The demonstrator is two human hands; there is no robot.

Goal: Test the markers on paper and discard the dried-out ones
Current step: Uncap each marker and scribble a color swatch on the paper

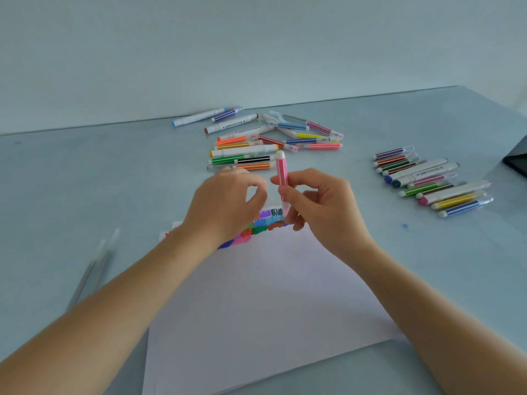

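Observation:
My right hand (319, 203) pinches a pink striped marker (281, 172) and holds it upright, its lower end over the far edge of the white paper (271, 295). A band of colour test patches (265, 226) runs along that edge, partly hidden by my hands. My left hand (228, 203) hovers just left of the marker with its fingers curled; I cannot tell whether they hold a cap. A loose heap of several markers (256, 138) lies beyond the paper. A neater row of several markers (430, 181) lies to the right.
Two pale, clear-bodied pens (94, 269) lie on the table to the left of the paper. A dark object (517, 162) pokes in at the right edge. A small blue dot (405, 226) marks the pale blue table, which meets a wall behind the heap.

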